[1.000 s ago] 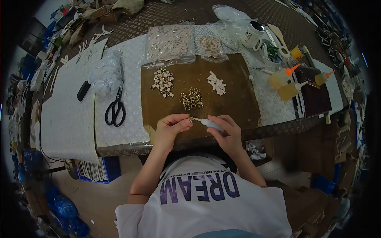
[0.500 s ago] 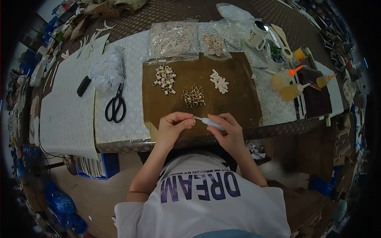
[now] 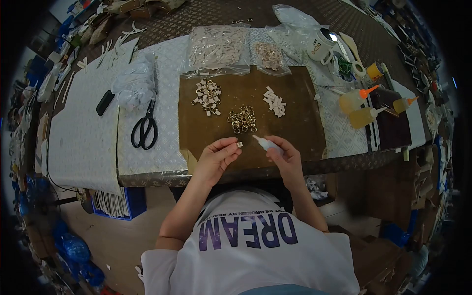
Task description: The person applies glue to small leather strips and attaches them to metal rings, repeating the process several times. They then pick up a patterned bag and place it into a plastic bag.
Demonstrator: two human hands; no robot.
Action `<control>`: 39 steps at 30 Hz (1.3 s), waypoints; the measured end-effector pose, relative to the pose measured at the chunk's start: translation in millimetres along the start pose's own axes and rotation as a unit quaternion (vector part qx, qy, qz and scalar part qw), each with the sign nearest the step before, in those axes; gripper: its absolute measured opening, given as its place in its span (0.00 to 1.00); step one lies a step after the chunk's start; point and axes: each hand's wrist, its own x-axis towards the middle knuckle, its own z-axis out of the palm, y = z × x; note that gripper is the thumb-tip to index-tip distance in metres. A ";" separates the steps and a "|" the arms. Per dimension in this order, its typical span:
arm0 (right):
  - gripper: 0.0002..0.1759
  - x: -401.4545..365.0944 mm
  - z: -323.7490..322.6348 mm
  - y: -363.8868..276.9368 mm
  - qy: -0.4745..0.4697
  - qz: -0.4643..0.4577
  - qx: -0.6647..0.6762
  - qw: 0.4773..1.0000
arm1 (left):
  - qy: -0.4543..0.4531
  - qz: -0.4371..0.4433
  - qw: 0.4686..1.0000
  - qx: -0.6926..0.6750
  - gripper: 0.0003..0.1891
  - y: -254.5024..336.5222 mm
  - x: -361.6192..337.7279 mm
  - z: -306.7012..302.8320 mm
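My left hand (image 3: 216, 158) pinches a small cream tab (image 3: 240, 145) between thumb and fingertips; whether a ring is attached to it is too small to tell. In my right hand (image 3: 287, 160) is a small pale squeeze bottle (image 3: 268, 144), its thin nozzle pointing up and left, apart from the tab. Just beyond both hands lies a pile of gold-coloured metal rings (image 3: 242, 119) on a brown mat (image 3: 305, 132). Loose cream strips (image 3: 274, 103) are heaped to the right of it. On the left is a heap of rings with cream tabs (image 3: 207, 97).
Black-handled scissors (image 3: 144, 132) and a black oblong object (image 3: 104, 104) lie left of the mat. Behind it are plastic bags of small pieces (image 3: 219, 46). At right stand bottles of yellow liquid (image 3: 361, 116), a mug (image 3: 320, 46) and a tape roll (image 3: 359, 69).
My right hand has drawn the bottle back to the right, so its nozzle is now away from the tab in my left hand. The left hand stays nearly in place.
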 end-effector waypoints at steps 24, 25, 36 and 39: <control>0.20 34.7 -69.1 30.3 0.227 -0.182 -0.156 0.944 | -0.019 0.021 0.997 0.073 0.08 -0.4 1.5 1.7; 0.20 36.7 -71.9 31.3 0.229 -0.188 -0.178 0.938 | -0.019 0.021 0.997 0.077 0.08 -0.3 1.4 1.9; 0.24 38.4 -68.2 36.8 0.277 -0.211 -0.327 0.879 | -0.009 0.053 0.996 0.074 0.11 -2.2 6.5 -0.3; 0.24 33.7 -68.0 40.7 0.335 -0.329 -0.398 0.788 | -0.001 0.147 0.979 0.142 0.13 -4.7 12.4 -5.1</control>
